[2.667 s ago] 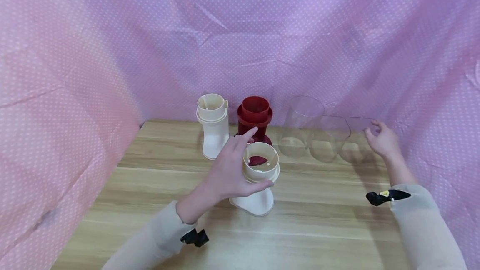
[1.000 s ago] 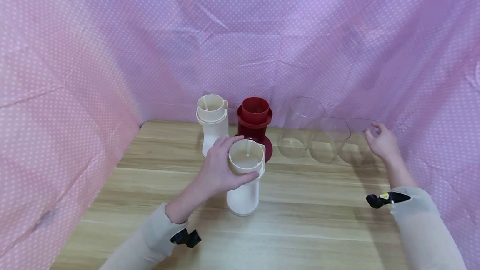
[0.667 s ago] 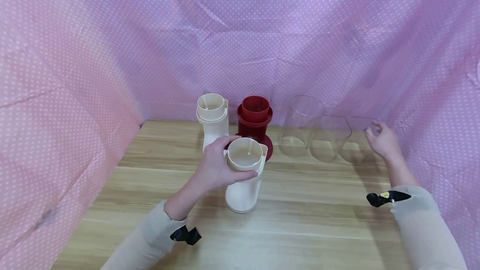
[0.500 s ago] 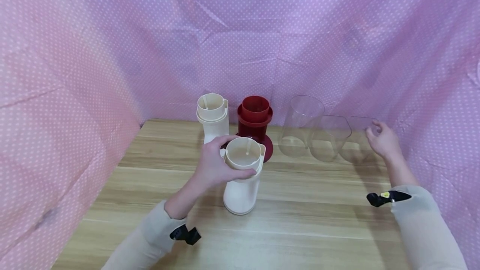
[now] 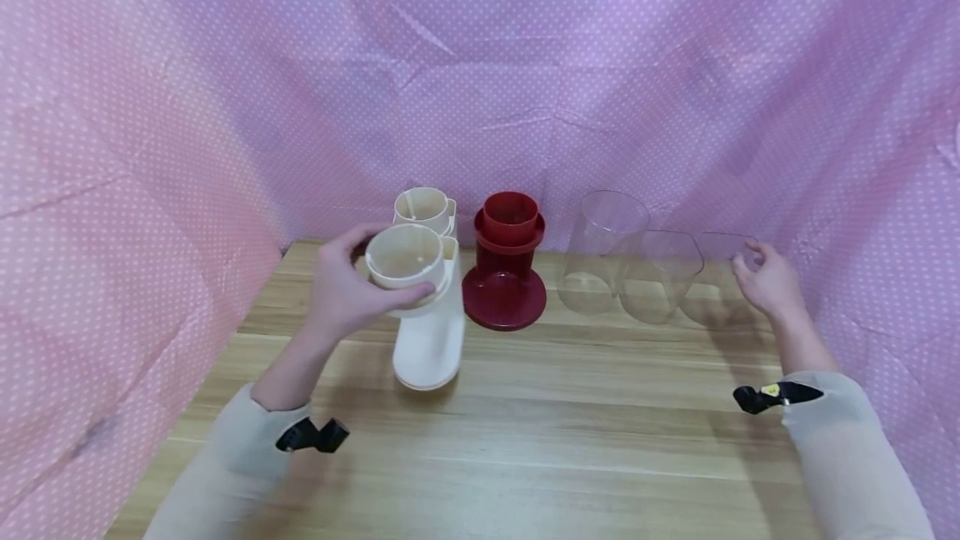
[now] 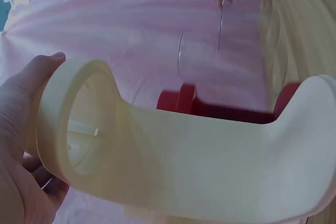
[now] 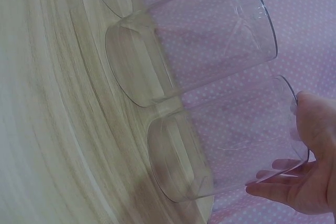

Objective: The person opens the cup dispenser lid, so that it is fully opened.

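Note:
My left hand (image 5: 341, 286) grips the ring-shaped top of a white stand (image 5: 431, 348), thumb on the near side. In the left wrist view, the stand's curved body (image 6: 199, 166) runs from the ring to a rounded foot at the right. A shadow lies under that foot. Behind it a second white stand (image 5: 422, 205) is mostly hidden. To the right stands a red stand (image 5: 504, 302) with a round base. My right hand (image 5: 771, 282) holds the upper rim of the rightmost clear cylinder (image 7: 236, 135), its fingers showing through the clear wall.
Two more clear cylinders stand left of the held one, the middle cylinder (image 7: 199, 40) right beside it. A pink dotted curtain (image 5: 480, 90) hangs close behind and at both sides of the wooden table (image 5: 585, 457).
The left hand has carried the white stand left and away from me, from in front of the red stand to in front of the second white one. The right hand stays put.

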`<state>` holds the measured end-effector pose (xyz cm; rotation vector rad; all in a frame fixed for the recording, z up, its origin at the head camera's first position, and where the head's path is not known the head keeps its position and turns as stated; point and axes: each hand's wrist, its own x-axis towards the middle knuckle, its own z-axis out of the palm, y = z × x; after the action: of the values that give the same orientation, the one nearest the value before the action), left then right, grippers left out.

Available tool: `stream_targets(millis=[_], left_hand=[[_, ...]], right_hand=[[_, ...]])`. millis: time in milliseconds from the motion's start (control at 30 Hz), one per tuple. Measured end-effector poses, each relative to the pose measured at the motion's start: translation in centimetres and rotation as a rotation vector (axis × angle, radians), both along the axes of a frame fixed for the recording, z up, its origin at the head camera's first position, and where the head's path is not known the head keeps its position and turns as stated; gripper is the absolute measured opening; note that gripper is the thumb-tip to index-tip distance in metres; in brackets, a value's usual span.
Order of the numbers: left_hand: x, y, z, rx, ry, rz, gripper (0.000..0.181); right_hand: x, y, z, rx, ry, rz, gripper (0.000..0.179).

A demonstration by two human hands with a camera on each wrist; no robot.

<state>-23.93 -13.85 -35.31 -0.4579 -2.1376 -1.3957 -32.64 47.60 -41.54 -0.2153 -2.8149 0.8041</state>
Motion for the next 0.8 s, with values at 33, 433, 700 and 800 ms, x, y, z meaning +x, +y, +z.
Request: stream_targets(millis=[33,433,700,800], left_hand=[[-0.3,-0.7,0.2,0.007,0.011,0.010,0.070],[-4.3,-7.6,1.9,0.096,0.015,0.130,0.065],[-8.7,-10.1,-1.2,0.095,-0.101,0.135,0.068],[-10.0,-10.5,-1.7,0.028,-0.155,0.135,0.070]], right_hand=[[0.0,0.1,-0.1,0.000,-0.001,-0.001,0.068],[-0.4,0.3,0.2,-0.018,0.009,0.008,0.068],[-0.5,0.4,0.1,-0.011,-0.011,0.016,0.069],[-0.2,0.2,0.1,-0.013,-0.016,0.011,0.068]])
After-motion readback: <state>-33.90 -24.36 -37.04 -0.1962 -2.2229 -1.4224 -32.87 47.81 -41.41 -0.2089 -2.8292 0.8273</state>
